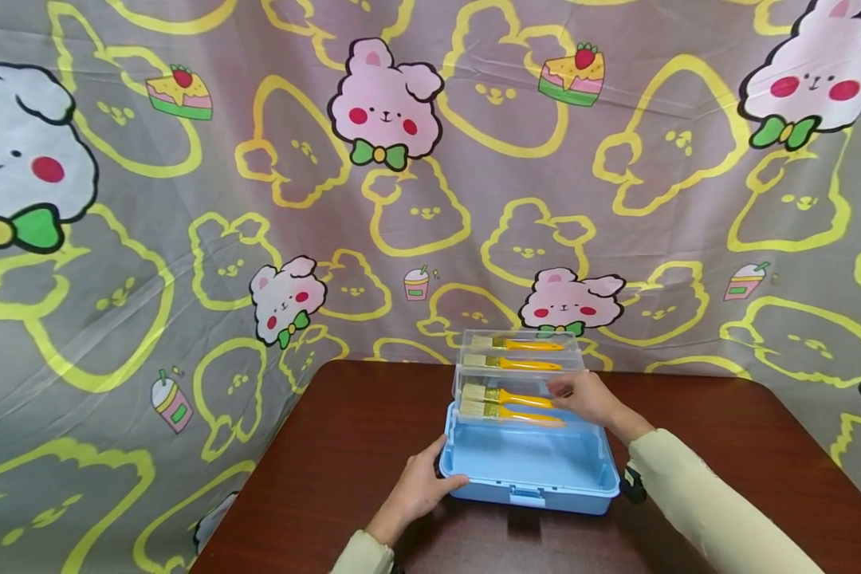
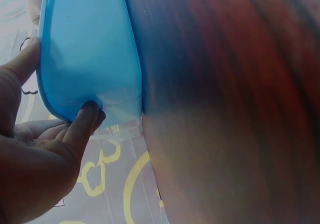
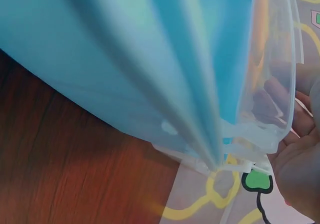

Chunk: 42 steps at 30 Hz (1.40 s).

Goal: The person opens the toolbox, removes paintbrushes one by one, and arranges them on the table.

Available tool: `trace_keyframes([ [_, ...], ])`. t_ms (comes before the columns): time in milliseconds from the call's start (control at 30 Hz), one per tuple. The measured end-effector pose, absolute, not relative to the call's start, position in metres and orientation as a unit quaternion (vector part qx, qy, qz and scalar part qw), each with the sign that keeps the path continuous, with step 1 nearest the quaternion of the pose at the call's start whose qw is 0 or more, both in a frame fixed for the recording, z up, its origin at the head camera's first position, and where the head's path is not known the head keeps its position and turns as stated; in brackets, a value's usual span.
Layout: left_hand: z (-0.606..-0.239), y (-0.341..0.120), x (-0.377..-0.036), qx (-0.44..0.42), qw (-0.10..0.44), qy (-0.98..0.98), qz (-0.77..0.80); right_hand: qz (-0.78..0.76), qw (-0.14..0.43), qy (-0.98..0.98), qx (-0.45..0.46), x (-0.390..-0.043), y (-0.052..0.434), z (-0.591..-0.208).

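A light blue toolbox stands on the table with its front latch toward me. My left hand grips its left end, thumb by the front rim and fingers against the outer wall. Clear plastic trays rise in tiers at the back of the box. Several paintbrushes with yellow handles and pale bristles lie across them, bristles to the left. At the trays' right end, my right hand holds the clear wall, close to the handle ends. Some of its fingers show through the plastic.
The dark brown wooden table carries the box near its front middle. Behind and to the left hangs a grey curtain with rabbit and cake prints, close to the table's back edge.
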<state>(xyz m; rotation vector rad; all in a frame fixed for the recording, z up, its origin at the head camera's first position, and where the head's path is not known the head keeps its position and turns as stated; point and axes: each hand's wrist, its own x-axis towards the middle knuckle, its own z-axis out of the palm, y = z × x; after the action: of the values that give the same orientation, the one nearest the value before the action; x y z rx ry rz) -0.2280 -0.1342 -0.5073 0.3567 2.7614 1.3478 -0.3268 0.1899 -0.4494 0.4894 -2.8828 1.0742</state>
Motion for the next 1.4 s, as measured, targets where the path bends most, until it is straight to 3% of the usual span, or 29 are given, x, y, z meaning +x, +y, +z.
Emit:
trace_keyframes([
  [400,-0.506,-0.133,-0.23,0.111,0.02,0.896,0.43,0.309,-0.017,-0.928,0.207,-0.334,0.186,-0.446],
  [1400,-0.509,-0.127,-0.233,0.104,0.014,0.893,0.437,0.3,-0.051,-0.932,0.198,-0.343,0.181,-0.449],
])
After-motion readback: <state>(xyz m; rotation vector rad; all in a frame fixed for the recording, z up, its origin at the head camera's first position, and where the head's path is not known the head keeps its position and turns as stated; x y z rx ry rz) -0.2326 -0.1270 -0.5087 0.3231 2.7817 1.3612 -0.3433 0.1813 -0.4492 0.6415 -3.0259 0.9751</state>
